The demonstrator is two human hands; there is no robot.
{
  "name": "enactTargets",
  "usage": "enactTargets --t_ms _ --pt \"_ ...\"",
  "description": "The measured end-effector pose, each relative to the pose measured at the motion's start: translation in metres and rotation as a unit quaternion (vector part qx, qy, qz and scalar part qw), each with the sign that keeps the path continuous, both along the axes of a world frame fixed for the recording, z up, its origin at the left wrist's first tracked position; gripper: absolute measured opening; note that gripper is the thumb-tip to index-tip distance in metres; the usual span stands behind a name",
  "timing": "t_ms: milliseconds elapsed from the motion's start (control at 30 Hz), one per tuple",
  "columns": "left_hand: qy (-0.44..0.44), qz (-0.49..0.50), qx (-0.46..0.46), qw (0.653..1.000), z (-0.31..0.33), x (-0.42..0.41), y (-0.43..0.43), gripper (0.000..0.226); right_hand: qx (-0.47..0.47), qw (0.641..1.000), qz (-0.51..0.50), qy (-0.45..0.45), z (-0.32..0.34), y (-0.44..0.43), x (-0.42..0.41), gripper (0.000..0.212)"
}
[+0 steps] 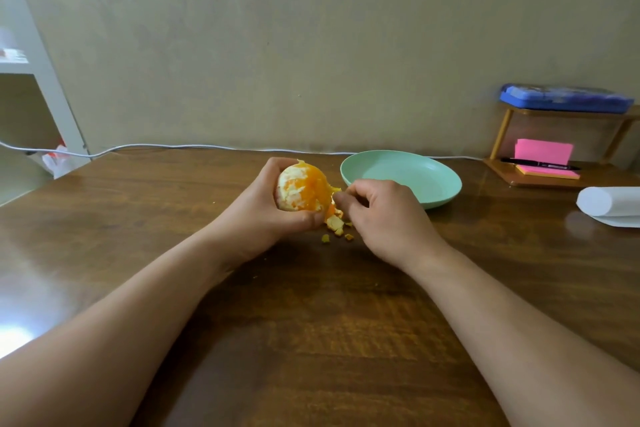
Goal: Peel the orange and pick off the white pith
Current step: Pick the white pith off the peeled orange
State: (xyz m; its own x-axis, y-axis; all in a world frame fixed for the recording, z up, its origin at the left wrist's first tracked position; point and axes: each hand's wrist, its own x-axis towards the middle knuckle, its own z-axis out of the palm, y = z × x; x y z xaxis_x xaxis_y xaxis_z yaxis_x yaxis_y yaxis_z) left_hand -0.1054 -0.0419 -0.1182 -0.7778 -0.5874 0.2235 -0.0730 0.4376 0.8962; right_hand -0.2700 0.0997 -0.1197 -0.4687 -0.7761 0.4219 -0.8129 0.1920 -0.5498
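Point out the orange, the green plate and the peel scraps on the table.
orange point(304, 189): head view, on its peeled flesh.
green plate point(405, 177): head view, on its bare inside.
peel scraps point(335, 222): head view, on the largest piece.

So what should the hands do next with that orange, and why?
Probably draw the right hand away, tearing off the peel its fingers seem to pinch; the left hand grips the orange, whose left side shows white pith patches.
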Motion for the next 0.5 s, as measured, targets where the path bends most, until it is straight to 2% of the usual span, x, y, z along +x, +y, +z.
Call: enactTargets --t_ms 100,233,267,400,500 --pt "0.029 0.001 0.084 0.996 0.0 0.0 -0.001 0.093 -0.025 0.999 0.017 -0.041 0.0 0.0 0.001 0.02" --pt "0.102 -0.063 0.258 0.959 0.002 -0.003 -0.001 0.06 -0.062 0.974 0.106 -0.192 0.0 -0.003 0.004 0.036" --pt "0.114 -0.077 0.288 0.948 0.002 -0.004 -0.001 0.057 -0.065 0.966 0.125 -0.215 0.0 -0.004 0.006 0.04" --pt "0.091 -0.121 0.339 0.929 0.004 -0.004 0.003 0.07 -0.076 0.972 0.119 -0.188 -0.004 -0.006 0.013 0.047" --pt "0.076 -0.164 0.35 0.919 0.002 -0.004 0.003 0.064 -0.103 0.971 0.101 -0.19 -0.004 -0.004 0.014 0.044"
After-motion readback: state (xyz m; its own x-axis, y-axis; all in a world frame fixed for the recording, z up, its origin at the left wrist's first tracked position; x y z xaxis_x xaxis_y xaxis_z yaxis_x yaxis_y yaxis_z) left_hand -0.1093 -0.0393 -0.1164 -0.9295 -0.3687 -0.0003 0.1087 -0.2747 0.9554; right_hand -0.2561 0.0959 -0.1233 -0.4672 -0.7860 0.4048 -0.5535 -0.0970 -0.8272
